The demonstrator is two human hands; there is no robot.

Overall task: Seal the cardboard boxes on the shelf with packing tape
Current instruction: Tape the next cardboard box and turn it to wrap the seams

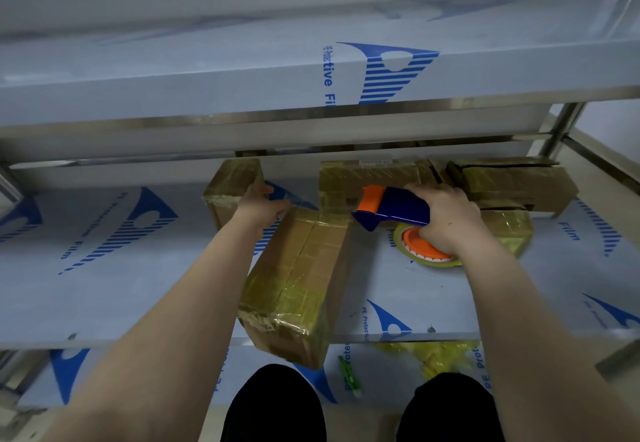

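A long cardboard box (pixel 298 279), wrapped in yellowish tape, lies on the middle shelf (pixel 104 261) and juts over its front edge. My left hand (pixel 259 206) rests on the box's far end, beside a small taped box (pixel 233 182). My right hand (pixel 446 214) grips a blue and orange tape dispenser (pixel 391 209) with its tape roll (pixel 422 247), held just right of the long box. A strip of clear tape (pixel 294 201) stretches between my left hand and the dispenser.
More taped boxes stand at the back of the shelf: a wide box (pixel 367 178) and a flat box (pixel 516 182) to the right. An upper shelf (pixel 242 81) overhangs close above. On the lower shelf lie a green cutter (pixel 349 376) and crumpled yellow tape (pixel 433 355).
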